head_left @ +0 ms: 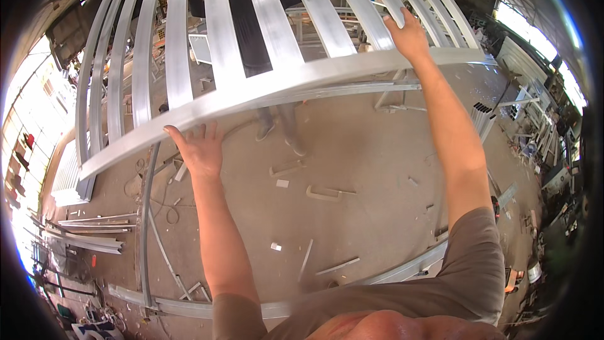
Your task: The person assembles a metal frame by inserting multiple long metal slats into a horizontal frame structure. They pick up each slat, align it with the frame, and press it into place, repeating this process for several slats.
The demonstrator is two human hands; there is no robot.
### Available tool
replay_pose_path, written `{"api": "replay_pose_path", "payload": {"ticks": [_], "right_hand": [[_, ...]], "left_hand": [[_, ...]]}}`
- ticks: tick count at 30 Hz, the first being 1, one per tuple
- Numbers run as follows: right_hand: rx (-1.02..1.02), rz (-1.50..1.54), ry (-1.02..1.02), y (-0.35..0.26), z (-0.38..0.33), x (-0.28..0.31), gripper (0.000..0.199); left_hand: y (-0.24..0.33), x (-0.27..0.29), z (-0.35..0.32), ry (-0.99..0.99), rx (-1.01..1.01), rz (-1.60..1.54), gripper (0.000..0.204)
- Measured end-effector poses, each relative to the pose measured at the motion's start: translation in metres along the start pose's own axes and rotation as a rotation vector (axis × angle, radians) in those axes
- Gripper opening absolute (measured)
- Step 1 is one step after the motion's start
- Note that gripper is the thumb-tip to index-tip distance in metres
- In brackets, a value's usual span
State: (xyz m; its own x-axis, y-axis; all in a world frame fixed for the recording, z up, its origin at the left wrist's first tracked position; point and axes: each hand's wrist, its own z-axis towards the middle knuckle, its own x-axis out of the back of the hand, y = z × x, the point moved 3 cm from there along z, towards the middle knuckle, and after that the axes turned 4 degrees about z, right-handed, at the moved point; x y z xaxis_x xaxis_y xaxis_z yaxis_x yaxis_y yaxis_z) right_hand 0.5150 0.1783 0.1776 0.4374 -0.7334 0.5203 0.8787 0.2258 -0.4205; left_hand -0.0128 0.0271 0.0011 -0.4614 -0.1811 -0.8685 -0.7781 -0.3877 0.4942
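A large slatted metal panel (283, 82), silvery with many parallel bars, is raised in front of me and fills the upper part of the view. Its near rail runs slantwise, lower at the left. My left hand (200, 151) is at the underside of this rail, thumb out to the left and fingers curled up against it, their tips partly hidden. Farther right and higher, my right hand (410, 36) is closed around one of the bars just above the rail. Both arms are stretched out.
Behind the panel stands a person in dark clothing (248, 31), partly hidden by the bars. Below are a long metal frame (148, 226), metal offcuts (324, 194) and a cable on the floor (352, 233). Bar stacks (94, 223) lie left; scrap clutter (531, 145) lines the right.
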Motion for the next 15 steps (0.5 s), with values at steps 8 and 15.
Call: {"api": "replay_pose_path", "payload": {"ticks": [8,15], "right_hand": [[-0.394,-0.260,-0.321,0.077,-0.051,-0.029,0.108],[-0.458,0.112,-0.263,0.221,-0.137,-0.034,0.113]], "left_hand": [[-0.005,0.079,-0.044,0.263,-0.061,0.031,0.059],[-0.024,0.153,-0.150,0.437,-0.056,0.058,0.048]]}}
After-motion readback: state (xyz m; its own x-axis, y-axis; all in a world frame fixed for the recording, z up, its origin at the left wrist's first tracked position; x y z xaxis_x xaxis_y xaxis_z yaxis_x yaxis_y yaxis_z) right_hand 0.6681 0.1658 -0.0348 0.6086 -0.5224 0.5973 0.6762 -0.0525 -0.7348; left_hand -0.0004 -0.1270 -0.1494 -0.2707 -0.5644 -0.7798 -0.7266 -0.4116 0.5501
